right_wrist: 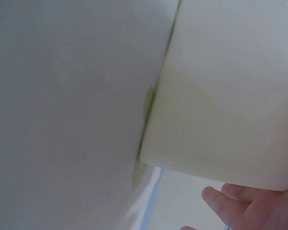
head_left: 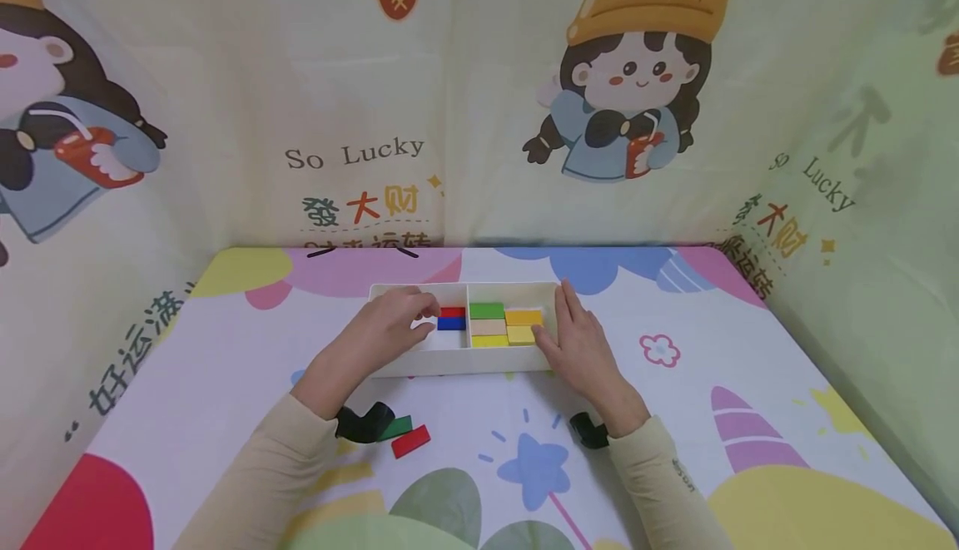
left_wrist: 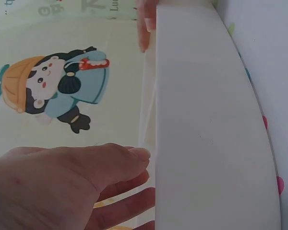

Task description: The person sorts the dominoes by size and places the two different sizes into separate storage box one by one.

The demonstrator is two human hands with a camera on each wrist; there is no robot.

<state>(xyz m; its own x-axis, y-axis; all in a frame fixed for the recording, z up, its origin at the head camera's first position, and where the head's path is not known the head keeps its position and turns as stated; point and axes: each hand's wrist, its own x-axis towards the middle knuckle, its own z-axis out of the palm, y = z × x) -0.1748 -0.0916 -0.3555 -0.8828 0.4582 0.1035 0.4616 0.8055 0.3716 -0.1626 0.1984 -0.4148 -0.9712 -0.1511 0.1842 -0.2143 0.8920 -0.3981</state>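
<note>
A white two-compartment box (head_left: 434, 362) stands on the table in the head view. My left hand (head_left: 393, 321) reaches over its left compartment, thumb and fingers apart and nothing visible between them. Close to those fingertips lie a red block (head_left: 452, 312) and a blue block (head_left: 451, 324). In the left wrist view, the box's front wall hides some fingertips of the left hand (left_wrist: 101, 177). My right hand (head_left: 584, 350) holds the box's right end, its fingers along the outside and its thumb over the rim, by a yellow block (head_left: 522, 335). The right compartment also holds a green block (head_left: 487, 310).
In front of the box, near the left forearm, lie a loose red block (head_left: 410, 442) and a dark green block (head_left: 395, 428). Black wrist mounts (head_left: 365, 423) show under both wrists. A printed curtain (head_left: 479, 117) hangs behind the patterned table (head_left: 255, 350).
</note>
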